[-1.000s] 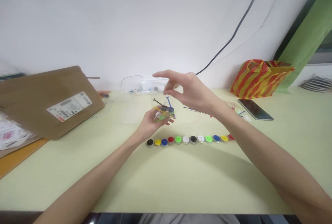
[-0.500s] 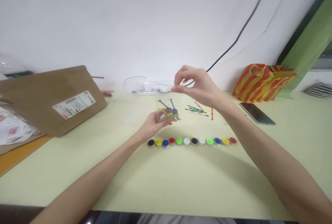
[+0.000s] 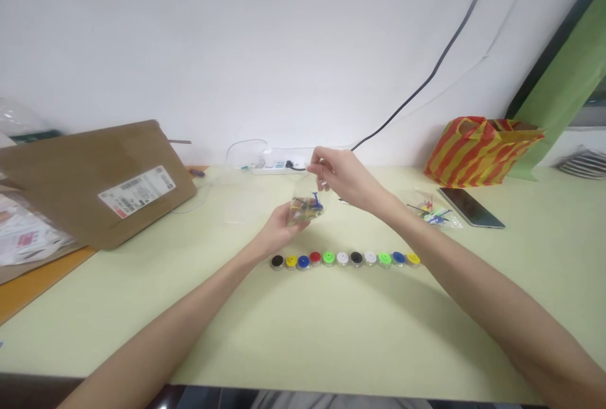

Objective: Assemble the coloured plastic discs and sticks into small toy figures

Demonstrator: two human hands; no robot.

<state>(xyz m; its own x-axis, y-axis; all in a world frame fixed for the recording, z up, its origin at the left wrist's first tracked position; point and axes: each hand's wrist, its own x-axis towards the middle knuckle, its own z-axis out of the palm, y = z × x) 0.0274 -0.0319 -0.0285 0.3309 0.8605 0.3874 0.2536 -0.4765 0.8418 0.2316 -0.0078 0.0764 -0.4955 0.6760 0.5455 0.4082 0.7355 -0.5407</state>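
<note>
My left hand [image 3: 280, 230] is closed around the lower part of a small clear plastic bag [image 3: 297, 210]. Blue, black and yellow plastic pieces [image 3: 316, 202] show inside it. Just above, my right hand [image 3: 334, 169] has its fingers curled in a pinch at the bag's upper edge; the thin film is hard to make out there. In front of both hands runs a row of small round containers [image 3: 342, 259] with black, yellow, blue, red, green and white tops. My right forearm covers the right end of that row.
Beyond my right forearm lies another clear bag [image 3: 433, 212] with coloured pieces, beside a dark tablet [image 3: 472, 207]. A red-and-yellow striped bag [image 3: 473, 153] stands farther back. A cardboard box [image 3: 95, 175] occupies the left; a power strip [image 3: 272, 169] lies along the wall.
My right hand has dropped closer to my left hand. The pieces in the held bag sit lower. My right forearm now hides most loose arrow-shaped pieces and uncovers the other bag.
</note>
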